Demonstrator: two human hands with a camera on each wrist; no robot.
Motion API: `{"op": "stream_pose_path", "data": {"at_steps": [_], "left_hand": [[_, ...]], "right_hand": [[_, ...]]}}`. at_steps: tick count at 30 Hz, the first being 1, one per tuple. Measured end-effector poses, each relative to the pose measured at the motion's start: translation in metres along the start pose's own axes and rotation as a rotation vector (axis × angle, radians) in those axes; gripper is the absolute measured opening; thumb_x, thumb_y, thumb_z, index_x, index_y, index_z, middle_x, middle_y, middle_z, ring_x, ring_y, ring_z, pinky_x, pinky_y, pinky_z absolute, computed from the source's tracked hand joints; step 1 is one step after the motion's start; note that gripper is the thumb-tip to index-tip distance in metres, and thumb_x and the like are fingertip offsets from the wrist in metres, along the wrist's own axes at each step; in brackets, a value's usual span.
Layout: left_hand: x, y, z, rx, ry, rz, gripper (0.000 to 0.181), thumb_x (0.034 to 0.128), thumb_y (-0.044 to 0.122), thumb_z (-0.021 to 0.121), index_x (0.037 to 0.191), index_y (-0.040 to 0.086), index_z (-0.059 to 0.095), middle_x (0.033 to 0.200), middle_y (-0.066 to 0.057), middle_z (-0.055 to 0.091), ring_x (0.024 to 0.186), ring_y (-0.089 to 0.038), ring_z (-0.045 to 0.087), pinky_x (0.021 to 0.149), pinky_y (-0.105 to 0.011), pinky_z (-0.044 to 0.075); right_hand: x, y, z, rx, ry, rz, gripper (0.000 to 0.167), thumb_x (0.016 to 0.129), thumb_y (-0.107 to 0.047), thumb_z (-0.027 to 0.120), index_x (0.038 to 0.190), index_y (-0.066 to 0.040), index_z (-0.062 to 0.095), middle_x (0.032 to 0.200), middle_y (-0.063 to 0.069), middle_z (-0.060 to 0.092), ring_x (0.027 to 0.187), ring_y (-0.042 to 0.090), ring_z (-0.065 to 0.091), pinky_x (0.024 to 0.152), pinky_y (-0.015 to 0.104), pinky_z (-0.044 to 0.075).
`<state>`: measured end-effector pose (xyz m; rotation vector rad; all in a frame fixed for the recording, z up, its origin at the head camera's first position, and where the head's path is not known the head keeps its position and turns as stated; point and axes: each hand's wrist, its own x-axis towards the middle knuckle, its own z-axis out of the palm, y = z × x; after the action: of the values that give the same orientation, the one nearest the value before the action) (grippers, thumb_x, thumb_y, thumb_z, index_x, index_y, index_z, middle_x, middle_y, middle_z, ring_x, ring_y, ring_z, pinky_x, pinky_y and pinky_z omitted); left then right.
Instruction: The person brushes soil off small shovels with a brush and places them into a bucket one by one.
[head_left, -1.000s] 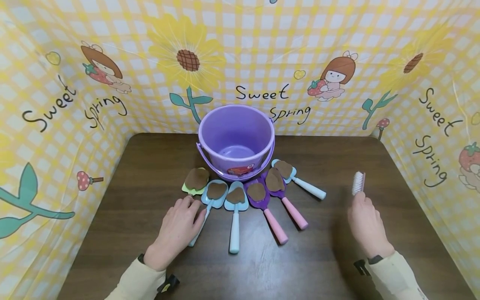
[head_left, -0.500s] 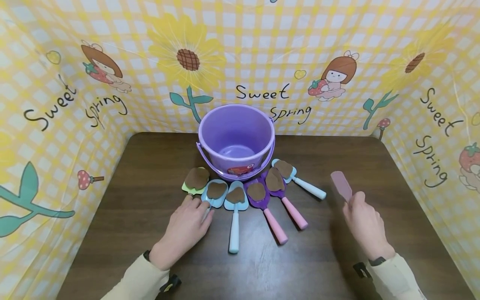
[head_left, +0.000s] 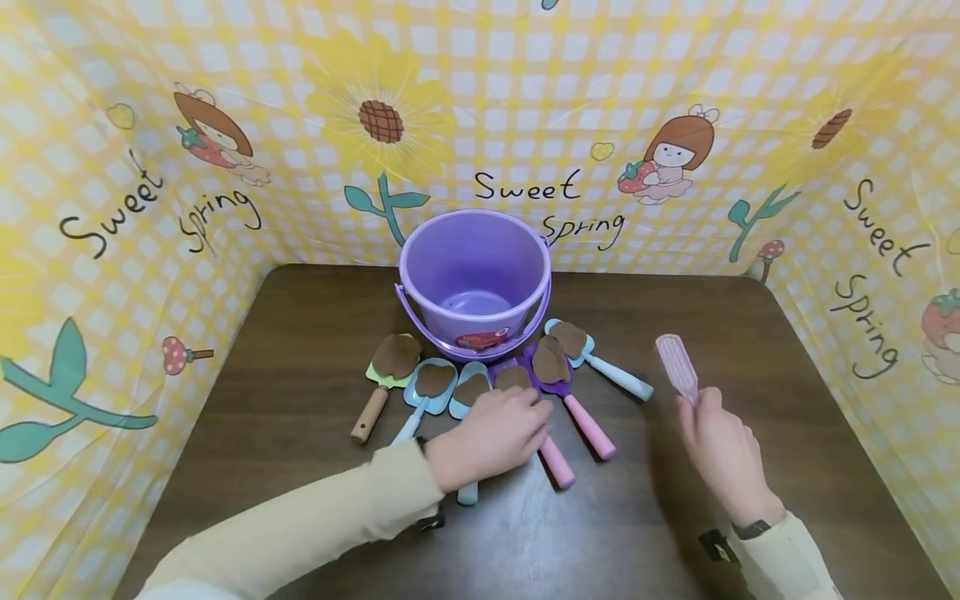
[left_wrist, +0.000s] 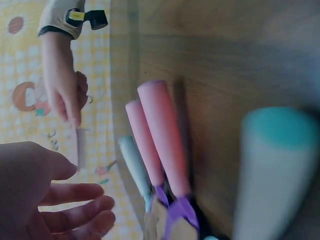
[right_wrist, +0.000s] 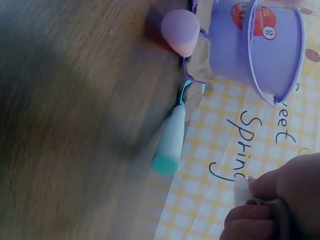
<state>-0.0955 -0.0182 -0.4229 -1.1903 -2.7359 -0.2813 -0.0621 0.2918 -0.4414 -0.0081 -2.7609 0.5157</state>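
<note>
My right hand (head_left: 726, 454) grips a small pink brush (head_left: 677, 367) with pale bristles, held up over the right side of the table. My left hand (head_left: 491, 433) is over the middle of a fan of toy shovels, fingers loosely bent and holding nothing, as the left wrist view shows. It partly covers a blue shovel (head_left: 467, 493) and a purple shovel with a pink handle (head_left: 557, 462). Beside these lie another pink-handled purple shovel (head_left: 588, 427), two more blue shovels (head_left: 618, 377) and a green one with a wooden handle (head_left: 370, 414). Each blade bears a brown lump.
A purple bucket (head_left: 475, 275) stands behind the shovels, its handle hanging down in front. The brown wooden table (head_left: 247, 467) is walled on three sides by yellow checked cloth (head_left: 517, 108). Both wrists wear black straps.
My left hand has moved right from the wooden and left blue handles to above the middle shovels, uncovering the wooden handle. In my right hand the brush has turned, its tip swinging left.
</note>
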Motion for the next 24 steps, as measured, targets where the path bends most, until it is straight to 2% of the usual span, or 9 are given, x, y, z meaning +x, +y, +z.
{"op": "stream_pose_path", "data": {"at_steps": [3,6,9,12,15,18,20,24], "left_hand": [[0.033,0.01,0.009,0.013,-0.042,0.022,0.017,0.1042,0.03,0.062,0.101,0.015,0.069,0.089,0.0,0.063,0.076,-0.016,0.063,0.059,-0.031,0.051],[0.063,0.018,0.021,0.035,-0.073,0.018,0.017,0.1047,0.031,0.061,0.104,0.015,0.067,0.09,0.0,0.065,0.078,-0.016,0.066,0.056,-0.032,0.053],[0.088,0.025,0.034,0.054,-0.097,-0.004,0.017,0.1052,0.031,0.059,0.109,0.015,0.066,0.09,0.0,0.069,0.077,-0.017,0.069,0.055,-0.034,0.054],[0.11,0.031,0.044,0.03,-0.137,-0.048,0.018,0.1062,0.03,0.056,0.115,0.015,0.062,0.085,-0.001,0.071,0.071,-0.018,0.07,0.053,-0.035,0.053],[0.128,0.036,0.052,-0.01,-0.179,-0.103,0.022,0.1074,0.029,0.053,0.124,0.015,0.059,0.082,-0.002,0.071,0.069,-0.019,0.07,0.052,-0.036,0.053],[0.143,0.04,0.058,-0.049,-0.239,-0.168,0.03,0.1092,0.031,0.049,0.135,0.017,0.052,0.088,-0.004,0.074,0.077,-0.02,0.072,0.056,-0.037,0.054],[0.152,0.042,0.062,-0.077,-0.296,-0.224,0.033,0.1102,0.035,0.045,0.139,0.019,0.048,0.097,-0.005,0.076,0.085,-0.019,0.073,0.063,-0.037,0.056],[0.164,0.047,0.068,-0.124,-0.427,-0.339,0.045,0.111,0.046,0.037,0.148,0.023,0.045,0.126,-0.004,0.072,0.108,-0.02,0.07,0.083,-0.039,0.055]], "right_hand": [[-0.002,0.001,-0.003,0.0,-0.029,0.033,0.025,0.104,-0.017,0.057,0.095,0.003,0.045,0.055,0.012,0.047,0.046,0.039,0.053,0.043,0.058,0.04],[-0.004,0.002,-0.005,-0.002,-0.062,0.066,0.026,0.105,-0.019,0.055,0.098,0.003,0.046,0.057,0.011,0.048,0.047,0.037,0.053,0.043,0.056,0.041],[-0.006,0.004,-0.008,-0.006,-0.081,0.087,0.027,0.106,-0.021,0.055,0.097,0.002,0.045,0.058,0.011,0.048,0.048,0.036,0.052,0.044,0.055,0.041],[-0.007,0.007,-0.009,-0.008,-0.092,0.099,0.028,0.106,-0.022,0.054,0.095,0.001,0.044,0.058,0.012,0.049,0.049,0.036,0.053,0.045,0.056,0.041],[-0.007,0.01,-0.009,-0.009,-0.095,0.11,0.028,0.106,-0.022,0.053,0.094,0.001,0.043,0.058,0.011,0.048,0.049,0.035,0.052,0.044,0.055,0.041],[-0.007,0.011,-0.009,-0.001,-0.106,0.118,0.028,0.107,-0.023,0.052,0.094,0.0,0.044,0.059,0.01,0.048,0.049,0.032,0.051,0.044,0.051,0.041],[-0.008,0.011,-0.01,0.001,-0.115,0.123,0.028,0.107,-0.024,0.052,0.094,0.0,0.044,0.06,0.009,0.047,0.049,0.031,0.049,0.044,0.05,0.041],[-0.01,0.013,-0.01,0.002,-0.122,0.13,0.028,0.107,-0.025,0.052,0.094,-0.001,0.044,0.06,0.009,0.046,0.05,0.032,0.05,0.044,0.051,0.042]]}}
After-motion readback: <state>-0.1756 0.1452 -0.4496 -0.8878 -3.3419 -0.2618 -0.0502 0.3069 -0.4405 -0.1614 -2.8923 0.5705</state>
